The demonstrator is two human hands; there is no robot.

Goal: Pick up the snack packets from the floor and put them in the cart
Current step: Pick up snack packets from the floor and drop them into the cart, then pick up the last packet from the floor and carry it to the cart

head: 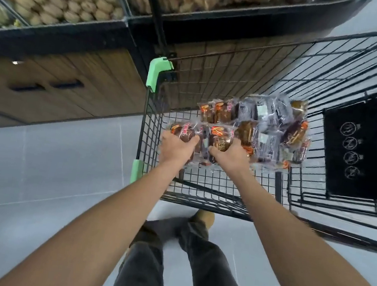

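A black wire shopping cart [200, 188] with green corner guards stands in front of me. Several clear-wrapped snack packets [264, 127] with brown cakes and red-orange labels lie bunched inside its basket. My left hand [177, 147] grips a packet at the left end of the bunch, over the cart's near-left corner. My right hand [229, 156] grips the neighbouring packet just to the right. Both arms reach forward over the cart's near rim. No packet shows on the visible floor.
A bulk-food display [57, 0] with clear bins of biscuits runs along the top left, above wooden drawer fronts [70, 82]. A black plate with white icons [361, 147] sits at the cart's right end. My legs and a tan shoe [203, 217] stand on grey floor tiles.
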